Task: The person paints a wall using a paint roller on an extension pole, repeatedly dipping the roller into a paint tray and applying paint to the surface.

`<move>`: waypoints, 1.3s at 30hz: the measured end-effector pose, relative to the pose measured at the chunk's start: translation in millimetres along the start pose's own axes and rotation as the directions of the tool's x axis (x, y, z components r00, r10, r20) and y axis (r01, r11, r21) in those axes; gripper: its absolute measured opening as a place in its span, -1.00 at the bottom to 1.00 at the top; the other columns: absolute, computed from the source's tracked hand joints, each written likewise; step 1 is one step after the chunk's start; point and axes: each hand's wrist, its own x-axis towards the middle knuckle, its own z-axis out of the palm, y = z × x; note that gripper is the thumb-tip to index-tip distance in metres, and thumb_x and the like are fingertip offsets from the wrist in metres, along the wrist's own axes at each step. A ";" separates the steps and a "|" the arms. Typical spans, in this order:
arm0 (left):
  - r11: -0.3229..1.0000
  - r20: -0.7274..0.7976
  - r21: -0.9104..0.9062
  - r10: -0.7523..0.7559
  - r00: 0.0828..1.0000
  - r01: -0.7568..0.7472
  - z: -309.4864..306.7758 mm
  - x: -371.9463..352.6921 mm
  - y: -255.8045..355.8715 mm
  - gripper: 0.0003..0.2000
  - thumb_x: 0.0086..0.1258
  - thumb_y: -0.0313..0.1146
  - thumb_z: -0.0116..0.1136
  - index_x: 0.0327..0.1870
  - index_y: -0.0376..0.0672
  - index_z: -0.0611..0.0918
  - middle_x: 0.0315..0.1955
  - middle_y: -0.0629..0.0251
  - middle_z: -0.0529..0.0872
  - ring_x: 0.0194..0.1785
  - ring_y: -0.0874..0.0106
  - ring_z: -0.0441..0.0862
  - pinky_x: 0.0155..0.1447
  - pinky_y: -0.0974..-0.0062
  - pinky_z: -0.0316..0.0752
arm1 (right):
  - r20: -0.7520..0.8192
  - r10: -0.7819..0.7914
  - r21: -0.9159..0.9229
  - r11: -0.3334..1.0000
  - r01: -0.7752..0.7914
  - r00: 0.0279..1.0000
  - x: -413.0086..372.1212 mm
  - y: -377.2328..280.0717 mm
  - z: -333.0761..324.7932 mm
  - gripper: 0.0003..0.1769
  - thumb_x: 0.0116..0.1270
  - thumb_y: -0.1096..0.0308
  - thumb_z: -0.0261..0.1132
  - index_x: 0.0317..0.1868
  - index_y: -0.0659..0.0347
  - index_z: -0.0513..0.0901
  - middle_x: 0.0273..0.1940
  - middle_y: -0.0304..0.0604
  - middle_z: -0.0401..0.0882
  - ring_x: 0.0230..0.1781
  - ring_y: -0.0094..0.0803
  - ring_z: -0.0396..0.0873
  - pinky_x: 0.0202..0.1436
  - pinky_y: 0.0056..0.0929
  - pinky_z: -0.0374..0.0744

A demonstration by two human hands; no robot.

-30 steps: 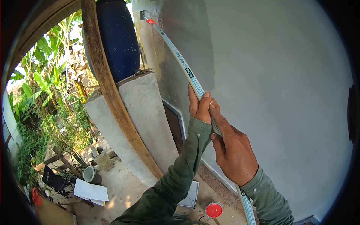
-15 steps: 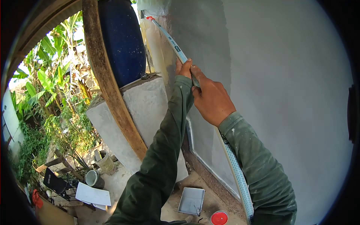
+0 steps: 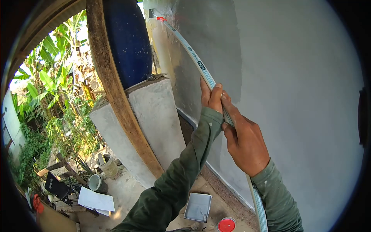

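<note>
Both my hands are closed round a long paint roller pole (image 3: 193, 56), pale with a blue-green pattern. My left hand (image 3: 211, 96) grips it farther up, and my right hand (image 3: 249, 141) holds it just below. At the pole's far end is a red fitting (image 3: 161, 19). Beyond it, a small dark roller head (image 3: 151, 14) is near the wall's far left edge; whether it touches is hard to tell. The grey wall (image 3: 301, 96) has a darker grey, wet-looking area (image 3: 216, 42) on its left part.
A grey paint tray (image 3: 198, 207) and a red-topped can (image 3: 226, 224) are on the ground below. To the left are a wooden post (image 3: 112, 85), a blue barrel (image 3: 127, 42) on a plastered block (image 3: 156, 112), buckets (image 3: 97, 184) and a white board (image 3: 96, 199).
My hands have moved right and down with the pole, drawing its lower part along. The roller head has shifted slightly right and remains near the wall's upper left. My grip is unchanged.
</note>
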 end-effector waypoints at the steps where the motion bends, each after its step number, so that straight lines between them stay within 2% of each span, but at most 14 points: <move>1: 1.000 -0.002 0.000 -0.005 1.000 0.005 10.6 -14.4 -3.4 -0.22 0.43 -0.33 -0.02 0.53 -0.14 -0.21 -0.43 0.34 0.38 -0.49 0.61 0.36 -0.46 0.57 0.43 | -0.016 -0.013 0.005 1.000 0.013 1.000 -14.0 0.8 -6.9 -0.36 0.27 0.53 0.18 0.38 0.17 0.30 -0.41 0.13 0.55 -0.43 0.08 0.55 -0.32 -0.05 0.48; 4: 0.999 -0.062 -0.043 0.027 0.998 -0.030 39.8 -55.7 -10.0 -0.35 0.46 -0.29 -0.06 0.50 -0.13 -0.03 -0.62 0.32 0.41 -0.61 0.56 0.37 -0.57 0.56 0.37 | 0.021 0.063 -0.002 0.998 -0.063 0.998 -54.2 -8.0 -32.9 -0.34 0.25 0.57 0.19 0.39 0.16 0.30 -0.43 0.10 0.52 -0.46 0.06 0.53 -0.35 -0.08 0.46; 11: 0.999 -0.001 -0.035 0.028 1.000 -0.028 83.4 -137.7 -16.2 -0.28 0.49 -0.35 -0.14 0.54 -0.13 -0.25 -0.60 0.35 0.40 -0.63 0.60 0.29 -0.55 0.57 0.37 | 0.054 0.137 0.035 0.990 -0.139 0.989 -129.6 -22.6 -77.4 -0.32 0.24 0.59 0.20 0.40 0.16 0.30 -0.43 0.06 0.50 -0.51 0.02 0.49 -0.38 -0.14 0.45; 12: 0.999 -0.001 -0.031 0.031 1.000 -0.031 85.8 -147.6 -17.5 -0.28 0.49 -0.35 -0.14 0.54 -0.13 -0.25 -0.60 0.35 0.40 -0.63 0.60 0.29 -0.55 0.57 0.37 | 0.092 0.173 0.051 0.983 -0.178 0.981 -137.5 -28.6 -82.9 -0.36 0.26 0.62 0.16 0.38 0.25 0.30 -0.16 0.19 0.52 -0.25 0.07 0.56 -0.16 -0.17 0.51; 13: 0.997 0.023 -0.069 0.022 0.999 -0.020 87.5 -156.9 -18.7 -0.26 0.48 -0.40 -0.14 0.53 -0.15 -0.29 -0.39 0.26 0.40 -0.58 0.65 0.30 -0.53 0.61 0.39 | 0.130 0.207 0.065 0.974 -0.217 0.970 -143.4 -32.4 -86.1 -0.39 0.28 0.64 0.13 0.37 0.34 0.31 0.11 0.32 0.53 0.01 0.13 0.63 0.07 -0.20 0.57; 14: 0.994 0.048 -0.107 0.014 0.999 -0.009 89.0 -163.4 -19.4 -0.23 0.47 -0.44 -0.13 0.52 -0.17 -0.33 -0.18 0.16 0.39 -0.53 0.69 0.30 -0.51 0.65 0.40 | 0.128 0.202 0.068 0.975 -0.212 0.971 -147.7 -33.9 -87.3 -0.39 0.28 0.64 0.13 0.37 0.34 0.31 0.11 0.32 0.53 0.01 0.13 0.63 0.07 -0.20 0.57; 16: 0.997 0.048 -0.070 0.020 0.999 -0.016 89.6 -166.2 -20.7 -0.24 0.45 -0.47 -0.16 0.52 -0.15 -0.34 -0.22 0.19 0.41 -0.52 0.69 0.29 -0.50 0.65 0.39 | 0.151 0.259 0.032 0.963 -0.266 0.954 -153.6 -34.4 -88.1 -0.39 0.28 0.64 0.12 0.38 0.36 0.30 0.11 0.32 0.53 0.02 0.12 0.63 0.08 -0.20 0.56; 18: 0.999 0.016 -0.033 0.016 1.000 -0.015 84.8 -159.7 -25.5 -0.28 0.47 -0.37 -0.15 0.54 -0.09 -0.25 -0.59 0.34 0.42 -0.63 0.59 0.32 -0.58 0.56 0.35 | 0.170 0.278 0.065 0.954 -0.292 0.946 -149.7 -26.7 -85.7 -0.39 0.28 0.63 0.13 0.38 0.35 0.30 0.09 0.32 0.54 0.01 0.13 0.62 0.09 -0.19 0.56; 22: 1.000 0.015 0.021 0.022 1.000 -0.022 60.1 -125.5 -27.2 -0.30 0.49 -0.33 -0.15 0.54 -0.07 -0.21 -0.62 0.34 0.42 -0.63 0.58 0.34 -0.57 0.56 0.36 | 0.156 0.217 0.079 0.970 -0.231 0.964 -121.7 -9.2 -61.5 -0.39 0.29 0.61 0.14 0.38 0.31 0.31 0.05 0.33 0.55 -0.01 0.18 0.62 0.08 -0.18 0.55; 23: 1.000 0.037 -0.003 -0.005 0.999 0.005 53.2 -114.8 -24.5 -0.27 0.48 -0.36 -0.13 0.54 -0.06 -0.24 -0.53 0.36 0.38 -0.57 0.62 0.30 -0.53 0.60 0.35 | 0.154 0.216 0.084 0.969 -0.231 0.964 -112.9 -3.6 -51.5 -0.39 0.29 0.61 0.14 0.38 0.31 0.31 0.05 0.33 0.55 -0.01 0.18 0.62 0.08 -0.18 0.55; 25: 1.000 0.058 -0.009 -0.022 0.998 0.022 37.9 -91.2 -24.4 -0.25 0.48 -0.37 -0.10 0.55 -0.05 -0.26 -0.49 0.39 0.33 -0.51 0.63 0.28 -0.49 0.62 0.33 | 0.007 0.082 0.062 0.995 -0.082 0.997 -93.7 6.9 -31.5 -0.35 0.26 0.55 0.19 0.39 0.17 0.31 -0.38 0.11 0.53 -0.45 0.05 0.54 -0.33 -0.10 0.49; 32: 0.999 0.036 -0.048 -0.022 0.999 0.024 -22.0 -4.0 -25.9 -0.24 0.48 -0.34 -0.06 0.55 -0.04 -0.25 -0.50 0.39 0.34 -0.49 0.61 0.31 -0.46 0.59 0.35 | -0.011 0.050 0.054 0.997 -0.050 0.999 -11.8 15.0 21.1 -0.37 0.29 0.51 0.18 0.39 0.15 0.31 -0.37 0.12 0.55 -0.42 0.06 0.56 -0.29 -0.07 0.50; 34: 0.999 0.019 0.016 0.050 0.999 -0.050 -40.8 25.8 -28.6 -0.36 0.49 -0.29 -0.09 0.51 0.02 -0.08 -0.66 0.28 0.43 -0.63 0.49 0.40 -0.57 0.51 0.38 | 0.076 0.142 0.069 0.987 -0.147 0.987 14.8 10.0 31.0 -0.37 0.29 0.57 0.14 0.40 0.22 0.29 -0.09 0.29 0.61 -0.17 0.22 0.60 -0.03 -0.09 0.52; 39: 0.999 0.068 -0.030 -0.011 0.998 0.013 -81.7 80.7 -13.4 -0.23 0.46 -0.32 0.00 0.55 0.00 -0.20 -0.53 0.36 0.38 -0.51 0.59 0.34 -0.47 0.55 0.37 | -0.005 0.079 0.069 0.995 -0.078 0.997 72.1 20.1 74.4 -0.39 0.30 0.53 0.15 0.39 0.22 0.30 -0.20 0.26 0.61 -0.25 0.20 0.57 -0.09 -0.05 0.49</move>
